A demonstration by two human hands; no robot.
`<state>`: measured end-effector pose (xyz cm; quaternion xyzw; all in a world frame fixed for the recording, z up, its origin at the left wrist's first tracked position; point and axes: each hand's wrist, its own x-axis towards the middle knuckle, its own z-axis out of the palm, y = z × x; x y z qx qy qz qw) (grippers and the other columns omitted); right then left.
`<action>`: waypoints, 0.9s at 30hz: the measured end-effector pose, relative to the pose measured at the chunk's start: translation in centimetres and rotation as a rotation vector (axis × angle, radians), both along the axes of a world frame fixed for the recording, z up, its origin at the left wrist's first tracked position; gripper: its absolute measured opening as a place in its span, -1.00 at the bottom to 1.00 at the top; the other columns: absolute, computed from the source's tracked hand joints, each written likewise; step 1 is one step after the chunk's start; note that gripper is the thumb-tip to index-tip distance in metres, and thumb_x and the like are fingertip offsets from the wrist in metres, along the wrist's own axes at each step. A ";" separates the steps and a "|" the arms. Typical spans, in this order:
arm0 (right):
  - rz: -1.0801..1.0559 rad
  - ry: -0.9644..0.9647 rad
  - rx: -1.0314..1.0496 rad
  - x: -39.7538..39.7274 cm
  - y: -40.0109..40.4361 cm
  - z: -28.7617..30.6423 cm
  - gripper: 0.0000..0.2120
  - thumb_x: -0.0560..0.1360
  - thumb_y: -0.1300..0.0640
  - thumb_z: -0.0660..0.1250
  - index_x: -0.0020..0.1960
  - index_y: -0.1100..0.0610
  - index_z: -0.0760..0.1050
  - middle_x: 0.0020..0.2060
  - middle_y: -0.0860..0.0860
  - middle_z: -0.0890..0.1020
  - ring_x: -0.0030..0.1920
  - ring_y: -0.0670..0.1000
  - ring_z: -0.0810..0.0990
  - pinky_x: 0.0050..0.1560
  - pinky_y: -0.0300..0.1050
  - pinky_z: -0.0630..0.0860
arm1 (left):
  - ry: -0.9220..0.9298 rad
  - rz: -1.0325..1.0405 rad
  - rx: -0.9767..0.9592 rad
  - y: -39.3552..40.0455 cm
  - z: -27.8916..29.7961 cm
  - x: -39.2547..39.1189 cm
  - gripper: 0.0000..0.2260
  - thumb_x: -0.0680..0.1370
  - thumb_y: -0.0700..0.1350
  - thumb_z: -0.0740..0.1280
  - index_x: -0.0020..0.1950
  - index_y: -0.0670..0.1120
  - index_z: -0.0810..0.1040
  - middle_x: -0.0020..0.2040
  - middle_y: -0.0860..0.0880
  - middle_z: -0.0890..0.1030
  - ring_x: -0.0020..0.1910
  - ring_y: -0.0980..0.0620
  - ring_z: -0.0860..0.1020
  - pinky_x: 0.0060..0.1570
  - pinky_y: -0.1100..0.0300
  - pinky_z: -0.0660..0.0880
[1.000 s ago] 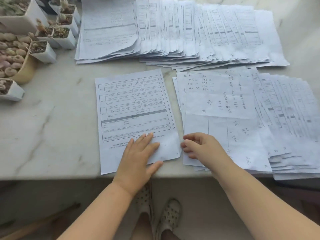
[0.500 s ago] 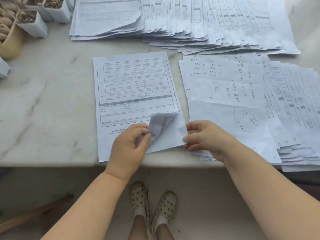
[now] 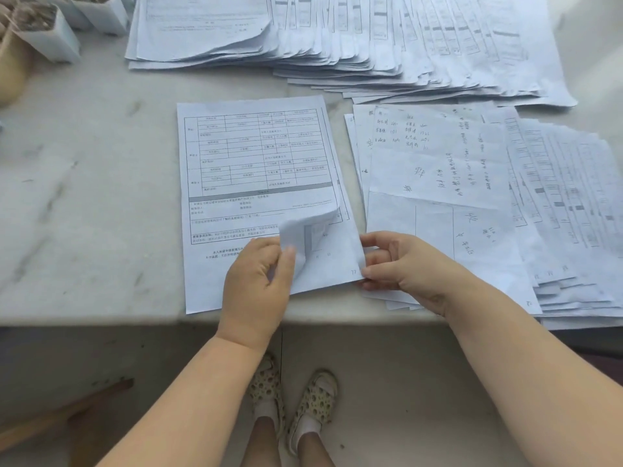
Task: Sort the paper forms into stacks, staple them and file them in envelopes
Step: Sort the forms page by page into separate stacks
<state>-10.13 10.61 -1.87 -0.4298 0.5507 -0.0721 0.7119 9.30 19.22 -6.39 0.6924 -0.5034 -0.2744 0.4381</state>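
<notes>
Peeling the top form (image 3: pixel 256 163): your left hand (image 3: pixel 258 284) pinches its curled lower-right corner; your right hand (image 3: pixel 401 267) grips that form's right edge. Lift slowly, separating one sheet.

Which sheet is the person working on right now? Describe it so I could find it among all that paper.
Start at the marble table's near edge, in front of the person. Between the bare marble on the left and the fanned stack of handwritten sheets lies a printed form with a grid table. It alone has its lower right corner curled up, pinched by the left hand, with the right hand at its edge.
</notes>
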 end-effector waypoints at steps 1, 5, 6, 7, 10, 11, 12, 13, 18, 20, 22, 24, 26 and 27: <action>-0.002 -0.001 0.005 0.0 0.0 -0.1 -0.61 0.51 0.49 0.26 0.26 0.18 0.50 -0.08 0.12 0.71 -0.14 -0.02 0.66 -0.11 -0.22 0.62 | -0.040 -0.028 0.005 0.0 -0.1 0.0 -0.75 0.49 -0.03 0.31 -0.33 0.11 0.31 -0.25 0.22 0.43 -0.19 0.23 0.42 -0.12 0.49 0.31; 0.009 -0.004 0.004 -0.1 0.0 -0.3 -0.61 0.51 0.50 0.23 0.25 0.19 0.51 -0.07 0.11 0.71 -0.13 -0.03 0.66 -0.09 -0.22 0.62 | -0.096 -0.058 0.033 0.1 -0.4 -0.2 -0.90 0.40 -0.15 0.39 -0.22 -0.02 0.48 -0.11 0.14 0.49 -0.04 0.15 0.45 0.04 0.53 0.28; 0.012 -0.007 0.004 -0.1 0.0 -0.3 -0.61 0.51 0.51 0.22 0.24 0.19 0.51 -0.07 0.10 0.72 -0.12 -0.04 0.66 -0.09 -0.22 0.62 | -0.100 -0.055 0.034 0.1 -0.4 -0.2 -0.92 0.39 -0.16 0.39 -0.22 -0.05 0.50 -0.11 0.12 0.50 -0.03 0.15 0.45 0.04 0.53 0.27; 0.014 -0.011 0.005 -0.1 0.0 -0.3 -0.60 0.51 0.52 0.20 0.23 0.19 0.51 -0.07 0.09 0.72 -0.12 -0.04 0.66 -0.08 -0.22 0.62 | -0.099 -0.054 0.031 0.1 -0.4 -0.2 -0.93 0.39 -0.18 0.40 -0.21 -0.06 0.52 -0.10 0.11 0.50 -0.03 0.15 0.45 0.05 0.53 0.27; 0.023 -0.021 0.015 -0.2 -0.1 -0.3 -0.58 0.50 0.55 0.17 0.23 0.19 0.50 -0.07 0.11 0.72 -0.13 -0.05 0.66 -0.06 -0.21 0.61 | -0.110 -0.127 0.036 0.2 -0.4 0.0 -0.83 0.33 -0.20 0.42 -0.11 -0.01 0.61 -0.04 0.11 0.52 0.03 0.12 0.45 0.19 0.41 0.26; 0.030 -0.024 0.018 -0.3 -0.1 -0.2 -0.57 0.49 0.55 0.16 0.24 0.19 0.50 -0.05 0.12 0.71 -0.12 -0.04 0.67 -0.05 -0.20 0.61 | -0.131 -0.178 0.046 0.3 -0.4 0.1 -0.77 0.32 -0.20 0.41 -0.07 0.04 0.64 0.00 0.11 0.52 0.07 0.13 0.44 0.29 0.30 0.21; 0.038 -0.026 0.021 -0.3 -0.2 -0.2 -0.56 0.49 0.55 0.16 0.24 0.19 0.50 -0.03 0.14 0.71 -0.11 -0.03 0.67 -0.03 -0.19 0.61 | -0.152 -0.223 0.055 0.4 -0.5 0.2 -0.74 0.32 -0.19 0.40 -0.06 0.08 0.65 0.03 0.10 0.51 0.11 0.15 0.43 0.38 0.22 0.13; 0.043 -0.028 0.024 -0.3 -0.2 -0.2 -0.56 0.49 0.56 0.15 0.24 0.19 0.50 -0.01 0.14 0.71 -0.10 -0.03 0.67 -0.03 -0.19 0.61 | -0.160 -0.254 0.064 0.4 -0.5 0.2 -0.73 0.32 -0.20 0.39 -0.07 0.11 0.66 0.06 0.10 0.51 0.15 0.17 0.42 0.43 0.18 0.04; 0.062 -0.001 0.031 -0.1 -0.4 -0.2 -0.53 0.47 0.57 0.13 0.18 0.14 0.52 -0.07 0.08 0.72 -0.11 -0.04 0.68 -0.03 -0.20 0.63 | -0.163 -0.329 0.086 0.6 -0.6 0.6 -0.68 0.33 -0.25 0.33 -0.13 0.16 0.68 0.11 0.11 0.51 0.28 0.12 0.36 0.45 0.27 -0.16; 0.059 0.008 0.025 0.0 -0.7 -0.1 -0.52 0.47 0.57 0.11 0.18 0.15 0.53 -0.04 0.12 0.72 -0.09 -0.01 0.69 -0.01 -0.19 0.62 | -0.171 -0.344 0.090 0.6 -0.6 0.6 -0.67 0.32 -0.25 0.31 -0.13 0.16 0.68 0.11 0.09 0.52 0.29 0.10 0.35 0.46 0.21 -0.12; 0.049 0.015 0.024 0.3 -0.9 0.1 -0.55 0.48 0.55 0.11 0.18 0.16 0.53 -0.03 0.15 0.71 -0.07 0.01 0.69 0.01 -0.18 0.62 | -0.186 -0.347 0.077 0.6 -0.6 0.6 -0.67 0.31 -0.25 0.31 -0.14 0.15 0.68 0.11 0.08 0.52 0.29 0.09 0.35 0.46 0.16 -0.08; 0.036 0.031 0.027 0.8 -1.2 0.5 -0.62 0.50 0.50 0.13 0.12 0.17 0.56 -0.06 0.12 0.72 -0.09 0.02 0.69 0.02 -0.15 0.63 | -0.195 -0.346 0.068 0.6 -0.6 0.6 -0.67 0.31 -0.25 0.31 -0.14 0.15 0.67 0.11 0.07 0.52 0.29 0.09 0.34 0.46 0.11 -0.05; 0.002 0.053 0.057 1.4 -1.7 0.7 -0.68 0.53 0.42 0.12 0.07 0.19 0.59 -0.10 0.11 0.72 -0.13 0.04 0.69 -0.01 -0.11 0.64 | -0.197 -0.338 0.058 0.6 -0.7 0.6 -0.67 0.32 -0.26 0.31 -0.14 0.15 0.67 0.12 0.08 0.52 0.30 0.09 0.33 0.46 0.10 -0.06; -0.025 0.060 0.079 1.7 -1.9 0.8 -0.71 0.56 0.36 0.12 0.08 0.20 0.60 -0.09 0.12 0.72 -0.13 0.06 0.69 -0.03 -0.08 0.64 | -0.193 -0.339 0.058 0.7 -0.7 0.6 -0.67 0.32 -0.26 0.31 -0.13 0.16 0.67 0.12 0.08 0.51 0.30 0.10 0.33 0.47 0.12 -0.08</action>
